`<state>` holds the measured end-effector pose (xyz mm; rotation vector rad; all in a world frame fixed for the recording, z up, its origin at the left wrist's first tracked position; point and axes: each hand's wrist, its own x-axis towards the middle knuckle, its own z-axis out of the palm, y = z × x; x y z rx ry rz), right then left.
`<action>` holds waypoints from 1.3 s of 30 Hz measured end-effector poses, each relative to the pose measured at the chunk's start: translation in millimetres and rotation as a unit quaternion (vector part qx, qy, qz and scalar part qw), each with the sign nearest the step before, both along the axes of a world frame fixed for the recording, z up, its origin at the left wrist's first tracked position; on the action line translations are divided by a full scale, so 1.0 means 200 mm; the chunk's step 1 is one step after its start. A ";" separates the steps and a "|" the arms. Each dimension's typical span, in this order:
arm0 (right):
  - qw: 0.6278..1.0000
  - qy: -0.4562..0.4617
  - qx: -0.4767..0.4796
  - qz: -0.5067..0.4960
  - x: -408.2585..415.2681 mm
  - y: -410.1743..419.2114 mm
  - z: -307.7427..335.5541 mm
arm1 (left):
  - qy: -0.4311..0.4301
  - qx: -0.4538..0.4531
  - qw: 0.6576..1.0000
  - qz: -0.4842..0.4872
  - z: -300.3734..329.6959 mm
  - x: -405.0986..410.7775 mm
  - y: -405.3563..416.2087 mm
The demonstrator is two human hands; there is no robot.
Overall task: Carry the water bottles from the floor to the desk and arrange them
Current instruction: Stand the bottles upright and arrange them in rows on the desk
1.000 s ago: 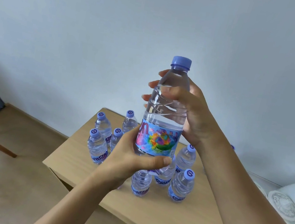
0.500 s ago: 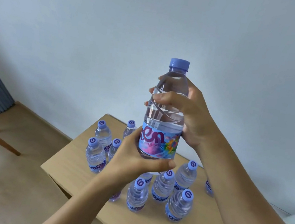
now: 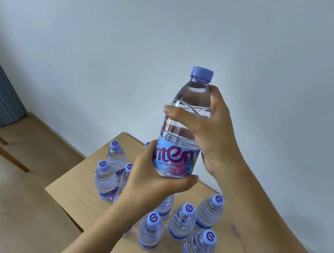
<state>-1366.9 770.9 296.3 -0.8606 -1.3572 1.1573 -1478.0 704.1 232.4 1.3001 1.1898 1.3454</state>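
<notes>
Bottle (image 3: 183, 127), clear, purple-capped, apparently full, upright, gripped by left hand (image 3: 152, 179) and right hand (image 3: 211, 133).

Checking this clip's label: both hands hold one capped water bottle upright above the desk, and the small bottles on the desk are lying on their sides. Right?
Not quite. In the head view the small bottles stand upright on the desk, caps up. The rest holds: left hand and right hand grip the capped water bottle.

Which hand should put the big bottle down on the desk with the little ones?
Probably the left hand. It holds the big bottle low, round the label, so it could steady it down onto the desk. The right hand grips higher up.
</notes>
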 end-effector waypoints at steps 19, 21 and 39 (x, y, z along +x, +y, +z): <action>0.999 0.019 -0.013 0.027 0.01 0.05 -0.01 | -0.014 -0.007 1.000 0.004 -0.02 0.02 0.01; 0.999 0.028 -0.016 0.032 0.02 0.06 -0.02 | -0.019 -0.016 1.000 0.003 -0.04 0.02 0.01; 0.984 0.048 -0.012 0.172 0.05 0.17 -0.03 | -0.066 -0.045 0.996 -0.043 -0.06 -0.02 0.08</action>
